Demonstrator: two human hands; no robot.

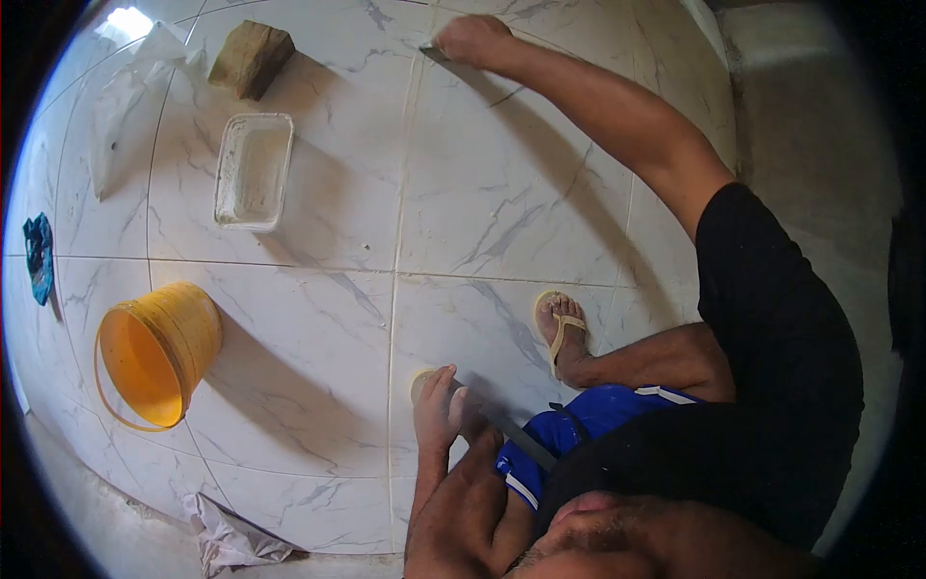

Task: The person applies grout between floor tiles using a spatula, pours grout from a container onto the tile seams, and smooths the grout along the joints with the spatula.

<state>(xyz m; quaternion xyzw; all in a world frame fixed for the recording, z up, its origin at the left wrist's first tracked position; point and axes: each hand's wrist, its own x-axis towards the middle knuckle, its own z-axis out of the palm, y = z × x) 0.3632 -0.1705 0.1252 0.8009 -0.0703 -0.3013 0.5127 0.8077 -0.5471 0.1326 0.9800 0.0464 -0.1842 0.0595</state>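
Note:
My right hand reaches out at the top, its fingers closed round a small dark flat tool. The tool's edge is at a pale joint line between the marbled white floor tiles. Down by my left knee, my left hand has its fingers stretched out and holds nothing visible. It is close to one sandalled foot. A dark strap hangs beside it, blurred. My other foot, in a pale flip-flop, is flat on the tiles.
A white rectangular tub with residue inside stands left of centre, below a brown block. Clear plastic lies at upper left, and a teal crumpled item at far left. A yellow bucket is tilted. A whitish bag lies lower left.

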